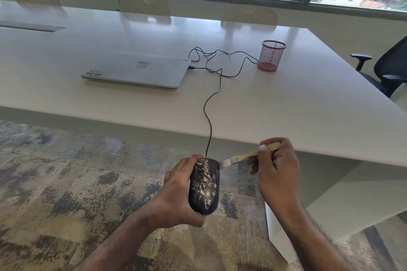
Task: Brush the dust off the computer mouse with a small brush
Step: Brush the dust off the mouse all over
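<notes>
mouse (204, 185) held off the surface (286, 105) over the carpet, left hand (178, 191) curled round its side in a firm grip. right hand (275, 167) pinches the wooden brush (246, 156), bristles touching the front right edge. pale dust covers most of the shell, so brushing looks barely begun. cable (211, 103) runs to the laptop (136, 70).

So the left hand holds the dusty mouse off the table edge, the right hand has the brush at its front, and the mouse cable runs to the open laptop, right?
One thing is off: the laptop is closed, lid down, as the head view shows. The rest stands: the left hand holds the dusty mouse off the table edge, the right hand has the brush at its front, and the cable runs to the laptop.
</notes>
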`<state>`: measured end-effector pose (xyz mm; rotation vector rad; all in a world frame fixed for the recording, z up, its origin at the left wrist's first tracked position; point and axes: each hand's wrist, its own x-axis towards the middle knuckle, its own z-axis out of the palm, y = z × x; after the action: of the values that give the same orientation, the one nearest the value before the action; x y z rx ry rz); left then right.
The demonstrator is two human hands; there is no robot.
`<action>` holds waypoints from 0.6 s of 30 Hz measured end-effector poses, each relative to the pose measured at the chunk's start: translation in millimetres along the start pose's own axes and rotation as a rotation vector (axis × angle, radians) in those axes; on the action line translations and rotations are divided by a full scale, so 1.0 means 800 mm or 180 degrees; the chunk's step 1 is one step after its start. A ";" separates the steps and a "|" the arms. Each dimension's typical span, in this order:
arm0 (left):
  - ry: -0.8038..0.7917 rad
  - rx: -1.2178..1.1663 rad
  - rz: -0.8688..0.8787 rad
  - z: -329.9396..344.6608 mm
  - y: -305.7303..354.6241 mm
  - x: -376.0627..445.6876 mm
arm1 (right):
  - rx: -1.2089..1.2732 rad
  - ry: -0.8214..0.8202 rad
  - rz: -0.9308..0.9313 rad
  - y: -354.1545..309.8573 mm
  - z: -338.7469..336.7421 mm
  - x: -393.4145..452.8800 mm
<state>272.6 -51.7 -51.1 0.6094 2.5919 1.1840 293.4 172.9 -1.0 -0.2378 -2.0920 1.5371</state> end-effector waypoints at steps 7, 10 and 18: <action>-0.0013 -0.0036 -0.0073 0.000 0.001 0.000 | -0.0035 -0.0281 -0.0028 0.001 0.008 -0.013; -0.0056 -0.0020 -0.0105 -0.001 -0.001 -0.001 | -0.0226 -0.0146 -0.0056 0.000 0.005 -0.013; -0.0027 -0.0104 -0.0098 0.000 -0.002 0.000 | -0.0221 -0.0271 -0.0185 -0.007 0.011 -0.020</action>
<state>271.9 -52.4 -51.9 0.5647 2.5603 1.2088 303.1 156.9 -2.7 -0.1372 -2.2011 1.4658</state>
